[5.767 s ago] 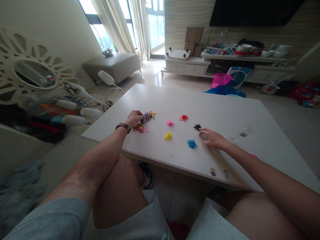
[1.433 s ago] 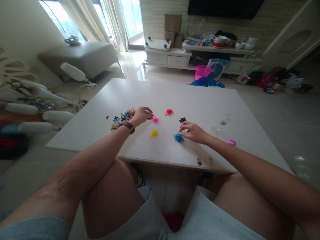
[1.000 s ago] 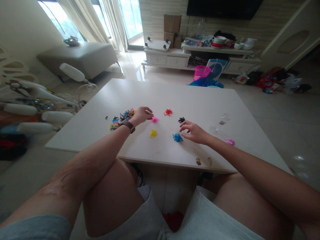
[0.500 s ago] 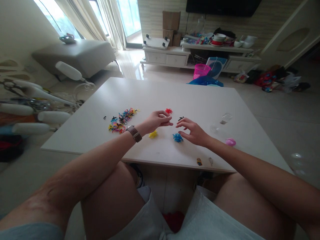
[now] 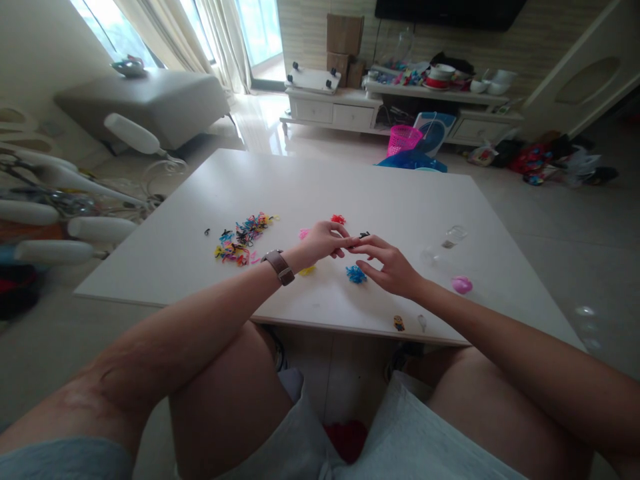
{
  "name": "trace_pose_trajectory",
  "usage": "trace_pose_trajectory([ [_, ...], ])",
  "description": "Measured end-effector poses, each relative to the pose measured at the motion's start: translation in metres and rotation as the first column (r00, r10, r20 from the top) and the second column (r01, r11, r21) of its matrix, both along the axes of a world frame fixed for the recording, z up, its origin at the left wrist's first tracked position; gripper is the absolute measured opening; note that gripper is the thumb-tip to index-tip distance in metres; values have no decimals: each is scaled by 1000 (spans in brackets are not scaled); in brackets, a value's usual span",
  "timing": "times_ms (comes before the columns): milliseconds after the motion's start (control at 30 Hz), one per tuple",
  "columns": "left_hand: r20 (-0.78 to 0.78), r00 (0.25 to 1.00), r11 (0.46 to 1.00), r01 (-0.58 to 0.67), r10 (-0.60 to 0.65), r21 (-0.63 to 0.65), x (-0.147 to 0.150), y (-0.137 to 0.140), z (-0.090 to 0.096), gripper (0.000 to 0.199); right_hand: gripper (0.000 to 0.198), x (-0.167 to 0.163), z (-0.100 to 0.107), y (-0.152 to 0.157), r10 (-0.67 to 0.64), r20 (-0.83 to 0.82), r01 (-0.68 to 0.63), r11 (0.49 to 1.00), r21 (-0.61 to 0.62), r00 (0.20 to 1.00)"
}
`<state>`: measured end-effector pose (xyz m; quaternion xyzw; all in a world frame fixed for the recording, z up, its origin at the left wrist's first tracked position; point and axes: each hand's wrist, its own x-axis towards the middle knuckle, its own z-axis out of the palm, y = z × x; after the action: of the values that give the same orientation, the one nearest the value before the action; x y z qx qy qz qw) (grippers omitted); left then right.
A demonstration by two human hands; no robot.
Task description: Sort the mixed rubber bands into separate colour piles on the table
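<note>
My left hand (image 5: 327, 241), with a watch (image 5: 281, 267) on the wrist, reaches over the middle of the table with its fingers pinched together. Whatever is in the pinch is too small to make out. Its fingertips touch those of my right hand (image 5: 389, 265), whose thumb stands apart from its loosely curved fingers. Below the fingers lies a pile of blue rubber bands (image 5: 356, 274). Black bands (image 5: 365, 235) sit just behind, and red bands (image 5: 339, 219) farther back. Yellow bands (image 5: 307, 271) and pink bands (image 5: 304, 234) are partly covered by my left hand.
A mixed heap of coloured bands (image 5: 245, 240) spreads over the left of the white table (image 5: 400, 200). To the right are a clear plastic container (image 5: 455, 235), a pink object (image 5: 462, 285) and a small yellow cartoon figure (image 5: 399, 323). A pink basket (image 5: 404, 139) stands beyond the table.
My left hand has moved right, and its fingertips now meet those of my right hand. The pink bands behind my left hand have come into view.
</note>
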<state>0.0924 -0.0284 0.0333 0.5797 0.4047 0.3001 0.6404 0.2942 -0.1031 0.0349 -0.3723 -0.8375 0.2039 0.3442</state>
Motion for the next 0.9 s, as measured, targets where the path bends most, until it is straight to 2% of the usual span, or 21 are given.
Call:
trace_pose_trajectory([
  [167,6,1000,1000,-4,4,-8,2,0,1,51,27,-1,1,1,-5,-13,5,1000,27,1000],
  [600,27,999,998,-35,37,-56,3,-5,10,45,33,-5,0,-2,7,-71,-10,999,-36,997],
  [900,41,999,997,-2,6,-82,4,-5,9,44,34,-3,-1,1,-25,-60,22,998,-52,998],
])
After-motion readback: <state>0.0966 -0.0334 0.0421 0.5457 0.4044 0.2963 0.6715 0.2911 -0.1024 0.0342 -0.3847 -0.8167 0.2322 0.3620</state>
